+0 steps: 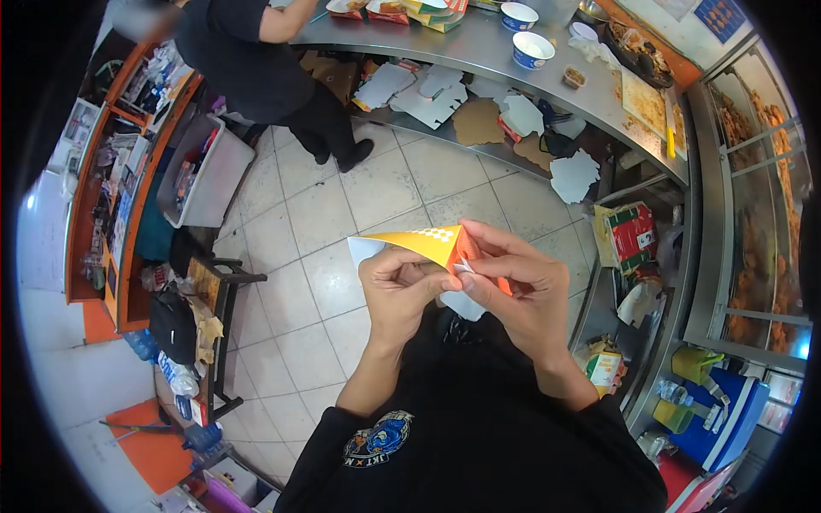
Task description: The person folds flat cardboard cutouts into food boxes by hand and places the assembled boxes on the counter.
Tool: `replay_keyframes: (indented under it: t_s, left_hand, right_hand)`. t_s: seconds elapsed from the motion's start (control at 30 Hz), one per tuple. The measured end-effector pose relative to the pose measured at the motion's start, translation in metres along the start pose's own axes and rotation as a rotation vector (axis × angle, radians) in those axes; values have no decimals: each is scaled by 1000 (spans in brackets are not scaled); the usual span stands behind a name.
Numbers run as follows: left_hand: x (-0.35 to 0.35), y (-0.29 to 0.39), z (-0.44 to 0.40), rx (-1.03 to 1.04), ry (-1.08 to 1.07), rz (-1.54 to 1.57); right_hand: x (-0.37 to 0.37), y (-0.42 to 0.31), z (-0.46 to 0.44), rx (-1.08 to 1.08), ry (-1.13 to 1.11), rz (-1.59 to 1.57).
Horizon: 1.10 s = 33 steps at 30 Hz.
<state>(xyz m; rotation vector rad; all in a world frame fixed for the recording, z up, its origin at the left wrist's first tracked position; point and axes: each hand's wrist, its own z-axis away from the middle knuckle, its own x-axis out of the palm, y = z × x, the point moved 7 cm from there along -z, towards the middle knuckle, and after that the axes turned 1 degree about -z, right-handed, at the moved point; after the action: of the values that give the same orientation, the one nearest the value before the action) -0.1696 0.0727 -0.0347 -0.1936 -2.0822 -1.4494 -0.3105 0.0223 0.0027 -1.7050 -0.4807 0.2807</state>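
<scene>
Black cloth shirt (513,436) with a blue emblem (378,438) fills the bottom of the head view, while above it the bare left hand (393,299) and right hand (526,295), close together, pinch a folded yellow, orange and white card piece (417,244) in mid-air over the pale square-tiled floor (312,218), apart from the steel counter (586,96).

Food shop, steel counter (410,40), fried food (734,121)

Steel counter (466,44) bearing blue-white bowls (533,56).
</scene>
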Motion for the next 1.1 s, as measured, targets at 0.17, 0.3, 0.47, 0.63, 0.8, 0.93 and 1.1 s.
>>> replay_keyframes:
  t_s: [0.17, 0.3, 0.47, 0.63, 0.8, 0.93, 1.1]
  left_hand:
    - [-7, -15, 2, -77, 65, 81]
    - [-2, -14, 3, -87, 135, 47]
    - [20, 4, 0, 54, -139, -679]
    - [32, 28, 14, 336, -474, -1326]
    - [-4, -31, 32, 309, -793, -1422]
    - [-23, -51, 63, 86, -712, -1266]
    - [-61, -80, 107, -606, -157, -999]
  right_hand:
    - [1, 9, 1, 78, -31, -71]
    - [3, 8, -5, -32, -14, -26]
    - [-21, 30, -27, 91, 21, 29]
    - [-57, 80, -81, 250, -189, 91]
    - [-37, 141, -81, 511, -627, 295]
    - [-45, 180, -56, 148, -427, 515]
    - [-47, 131, 37, 607, -372, 440]
